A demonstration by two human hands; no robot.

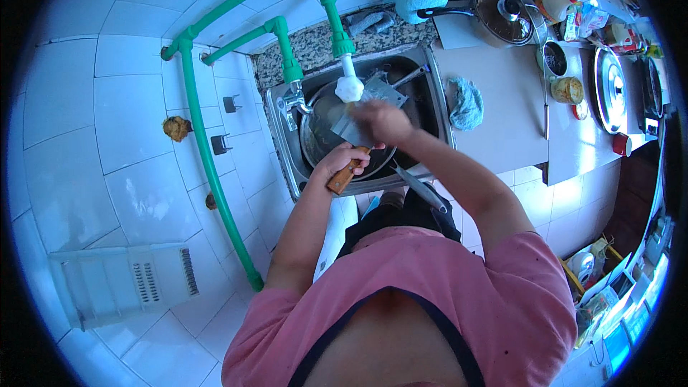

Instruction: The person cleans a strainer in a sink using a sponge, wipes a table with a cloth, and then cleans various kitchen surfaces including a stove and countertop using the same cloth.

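Observation:
My left hand (344, 160) grips the brown wooden handle (344, 177) of a cleaver over the sink. The wide metal blade (346, 128) points away from me, partly covered by my right hand (384, 122). That hand is blurred and lies across the blade; whether it holds something is hidden. Beneath the cleaver, a large round metal basin (317, 142) sits in the stainless steel sink (443, 102). Close to the far end of the blade is the white tap fitting (349, 88). A chrome tap (295, 101) stands at the sink's left side.
A grey handle (427, 196) juts over the sink's front rim; another handle (411, 76) rests inside. Green pipes (196, 113) run along the tiled wall. To the right are a blue cloth (466, 103), a lidded pan (502, 13), a jar (567, 90) and a large metal lid (610, 90).

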